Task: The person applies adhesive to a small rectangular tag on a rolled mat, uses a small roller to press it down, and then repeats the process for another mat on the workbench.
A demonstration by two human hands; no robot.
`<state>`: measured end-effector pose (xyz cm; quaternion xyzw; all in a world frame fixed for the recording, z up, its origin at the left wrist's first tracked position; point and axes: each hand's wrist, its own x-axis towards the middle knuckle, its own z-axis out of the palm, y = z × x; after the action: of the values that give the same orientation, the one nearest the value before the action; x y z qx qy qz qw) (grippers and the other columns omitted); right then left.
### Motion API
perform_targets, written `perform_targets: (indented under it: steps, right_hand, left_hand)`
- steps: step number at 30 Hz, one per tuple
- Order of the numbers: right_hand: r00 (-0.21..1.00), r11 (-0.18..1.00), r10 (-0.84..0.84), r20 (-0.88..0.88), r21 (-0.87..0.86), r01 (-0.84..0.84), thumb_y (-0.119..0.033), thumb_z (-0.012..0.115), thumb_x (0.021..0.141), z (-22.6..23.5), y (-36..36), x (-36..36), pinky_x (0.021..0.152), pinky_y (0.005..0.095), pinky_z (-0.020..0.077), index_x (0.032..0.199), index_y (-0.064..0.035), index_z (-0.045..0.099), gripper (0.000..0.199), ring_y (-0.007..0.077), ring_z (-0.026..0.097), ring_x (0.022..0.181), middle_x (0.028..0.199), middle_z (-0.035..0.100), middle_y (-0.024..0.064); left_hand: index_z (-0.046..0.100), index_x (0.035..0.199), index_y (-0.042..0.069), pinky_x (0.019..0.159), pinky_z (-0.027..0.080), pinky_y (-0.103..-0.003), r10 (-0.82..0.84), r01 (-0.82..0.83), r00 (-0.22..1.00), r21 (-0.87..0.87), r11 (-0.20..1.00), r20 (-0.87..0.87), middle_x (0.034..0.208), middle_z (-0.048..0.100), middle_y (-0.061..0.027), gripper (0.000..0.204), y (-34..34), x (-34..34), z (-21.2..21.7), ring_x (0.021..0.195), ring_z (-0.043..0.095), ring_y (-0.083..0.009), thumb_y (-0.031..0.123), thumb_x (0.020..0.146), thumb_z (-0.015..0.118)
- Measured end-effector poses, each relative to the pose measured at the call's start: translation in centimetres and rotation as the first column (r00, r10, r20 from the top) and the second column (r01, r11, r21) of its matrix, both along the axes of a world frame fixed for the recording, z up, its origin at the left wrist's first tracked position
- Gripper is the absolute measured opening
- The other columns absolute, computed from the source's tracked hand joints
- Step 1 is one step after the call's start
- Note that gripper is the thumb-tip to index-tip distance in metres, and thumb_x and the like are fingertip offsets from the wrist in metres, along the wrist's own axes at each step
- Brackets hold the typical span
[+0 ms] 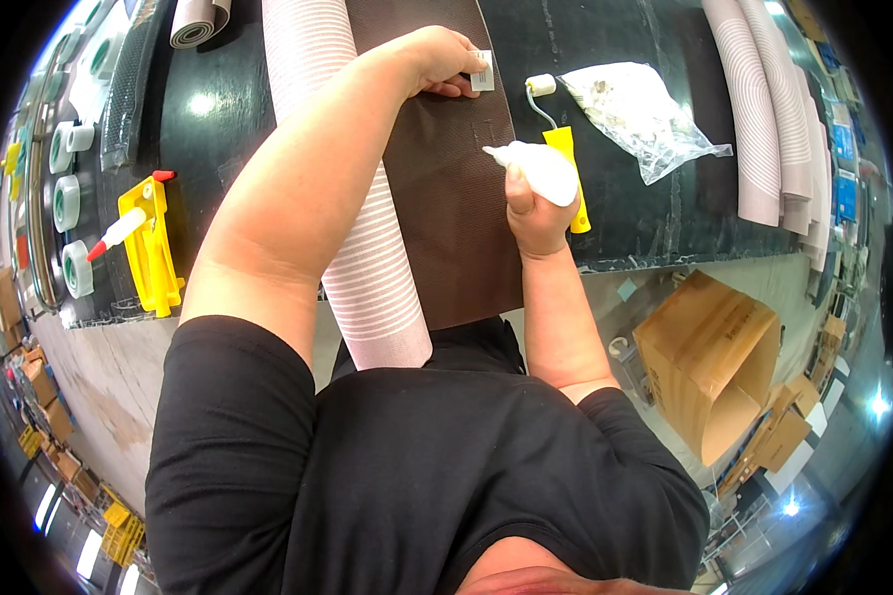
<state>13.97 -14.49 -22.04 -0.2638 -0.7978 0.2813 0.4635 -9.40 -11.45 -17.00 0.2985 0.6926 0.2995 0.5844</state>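
Note:
My left hand (445, 61) reaches to the far right edge of a brown textured sheet (437, 228) and pinches a small white label (482, 71) there. In my right hand (541, 220) is a white squeeze bottle (544, 173), tilted so its nozzle points left over the sheet. Faint marks show on the sheet near the nozzle. The sheet runs off a long roll with a pale striped underside (377, 268), which lies under my left forearm. Just right of the bottle lies a small paint roller (580, 198) with a yellow handle and white head.
A clear plastic bag (635, 109) with whitish contents lies on the black table (605, 248). Striped rolls (754, 119) line its right end. Tape rolls (66, 203), a yellow holder (154, 258) and a red-tipped white bottle (119, 230) sit left. A cardboard box (709, 337) stands below the front edge.

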Motion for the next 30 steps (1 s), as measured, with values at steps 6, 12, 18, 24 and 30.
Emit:
perform_targets:
  steps: [6, 12, 18, 24, 30]
  right_hand:
    - [1.000, 1.000, 0.003, 0.026, -0.022, -0.002, -0.016, 0.067, 0.084, 0.0, 0.2, 0.2, 0.070, 0.0345, 0.0511, 0.090, -0.0002, 0.065, 0.017, 0.0277, 0.063, 0.074, 0.087, 0.065, 0.0115]
    - [0.999, 0.999, -0.051, -0.003, 0.000, 0.051, -0.019, 0.068, 0.086, -0.1, 1.1, -0.6, 0.072, 0.0340, 0.0503, 0.093, 0.0001, 0.064, 0.020, 0.0268, 0.063, 0.077, 0.092, 0.064, 0.0115]
    - [0.997, 0.998, -0.058, -0.053, -0.032, 0.057, -0.021, 0.071, 0.086, -0.2, 1.4, -1.6, 0.071, 0.0342, 0.0510, 0.096, 0.0000, 0.062, 0.025, 0.0266, 0.063, 0.076, 0.090, 0.064, 0.0113]
    - [0.998, 0.997, -0.055, -0.011, 0.054, 0.055, -0.020, 0.070, 0.085, -0.4, 1.4, -1.2, 0.067, 0.0354, 0.0513, 0.094, -0.0006, 0.062, 0.023, 0.0280, 0.063, 0.073, 0.087, 0.064, 0.0117]
    - [0.996, 0.996, -0.078, 0.046, 0.041, 0.076, -0.019, 0.067, 0.084, 0.2, 0.6, -0.2, 0.068, 0.0357, 0.0508, 0.090, 0.0000, 0.064, 0.020, 0.0287, 0.063, 0.072, 0.083, 0.064, 0.0119]
  left_hand:
    - [0.064, 0.102, 0.009, 0.066, 0.051, -0.018, 0.007, -0.007, 1.000, -0.012, 1.000, 0.007, 0.094, 0.070, -0.0029, 0.015, -0.1, 0.1, 0.3, 0.081, 0.067, -0.0071, 0.022, 0.096, 0.059]
    - [0.065, 0.101, 0.010, 0.066, 0.051, -0.018, 0.002, -0.002, 1.000, -0.015, 1.000, 0.012, 0.094, 0.070, -0.0021, 0.015, -0.1, 0.1, 0.4, 0.082, 0.067, -0.0072, 0.023, 0.096, 0.060]
    - [0.065, 0.103, 0.009, 0.066, 0.051, -0.018, 0.016, -0.016, 1.000, 0.000, 1.000, 0.003, 0.095, 0.070, -0.0026, 0.017, -0.2, 0.2, 0.7, 0.082, 0.067, -0.0075, 0.023, 0.096, 0.060]
    - [0.066, 0.104, 0.009, 0.065, 0.051, -0.018, 0.021, -0.021, 0.999, 0.015, 1.000, -0.026, 0.095, 0.070, -0.0028, 0.017, -0.2, 0.3, 0.4, 0.081, 0.067, -0.0076, 0.022, 0.095, 0.060]
    - [0.065, 0.104, 0.009, 0.064, 0.051, -0.018, 0.026, -0.026, 1.000, -0.004, 1.000, -0.014, 0.094, 0.070, -0.0033, 0.015, 0.0, 0.4, 0.5, 0.080, 0.067, -0.0078, 0.021, 0.095, 0.060]
